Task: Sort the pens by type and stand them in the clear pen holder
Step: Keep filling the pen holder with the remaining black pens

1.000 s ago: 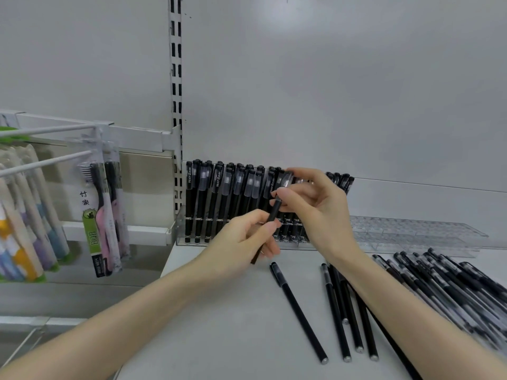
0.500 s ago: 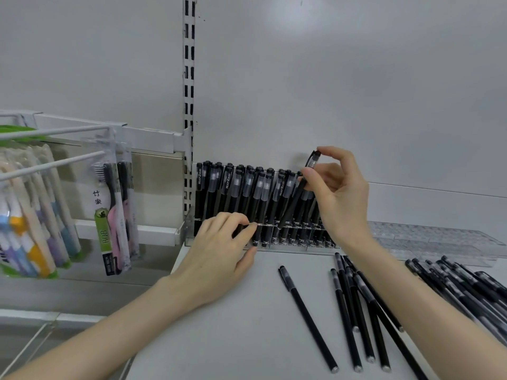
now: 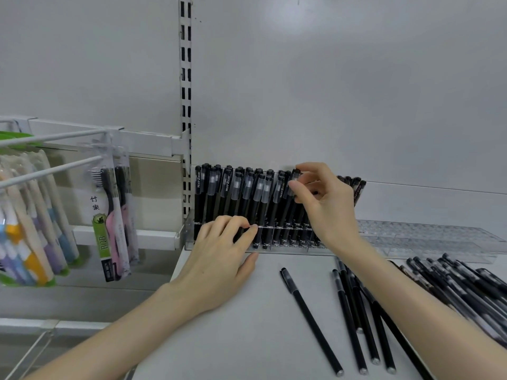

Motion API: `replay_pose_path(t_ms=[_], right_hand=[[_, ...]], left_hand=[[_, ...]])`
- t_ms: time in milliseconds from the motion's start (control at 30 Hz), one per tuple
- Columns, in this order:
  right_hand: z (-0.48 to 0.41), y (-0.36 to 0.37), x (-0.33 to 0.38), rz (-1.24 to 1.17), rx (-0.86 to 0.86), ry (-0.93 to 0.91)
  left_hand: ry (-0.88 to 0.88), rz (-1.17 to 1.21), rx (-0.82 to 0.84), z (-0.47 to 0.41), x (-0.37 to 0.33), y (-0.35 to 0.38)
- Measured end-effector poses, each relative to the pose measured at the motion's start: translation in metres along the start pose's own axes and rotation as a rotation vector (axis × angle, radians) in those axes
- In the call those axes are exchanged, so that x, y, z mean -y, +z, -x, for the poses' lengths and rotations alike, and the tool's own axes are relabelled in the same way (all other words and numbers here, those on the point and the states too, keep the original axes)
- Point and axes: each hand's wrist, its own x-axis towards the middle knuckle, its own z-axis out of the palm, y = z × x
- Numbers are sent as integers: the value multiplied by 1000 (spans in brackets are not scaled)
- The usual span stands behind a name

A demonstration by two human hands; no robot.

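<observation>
A clear pen holder (image 3: 411,237) runs along the back of the white shelf; its left part is packed with upright black pens (image 3: 236,198). My right hand (image 3: 326,204) pinches the cap end of one black pen (image 3: 294,178) that stands among the others in the holder. My left hand (image 3: 219,253) rests on the holder's front edge, fingers curled against the lower barrels of the standing pens. Several slim black pens (image 3: 310,319) lie loose on the shelf in front. A heap of black capped pens (image 3: 466,286) lies at the right.
The right part of the holder shows no pens. Packaged toothbrushes (image 3: 109,215) hang from white hooks at the left, beyond the slotted upright (image 3: 186,105). The white shelf (image 3: 233,338) ends at a left edge near my left forearm.
My right hand has brought the pen down from a tilted, raised position into the row in the holder. My left hand let go of the pen and settled against the holder's front.
</observation>
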Motion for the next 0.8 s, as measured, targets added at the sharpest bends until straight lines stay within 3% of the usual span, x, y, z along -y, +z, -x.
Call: replay_pose_path(t_ms=[333, 800], right_hand=[[-4, -4, 3, 97, 129, 40], [27, -36, 9, 191, 115, 64]], left_hand=[[-4, -37, 28, -1, -1, -3], [-12, 43, 125, 3, -14, -24]])
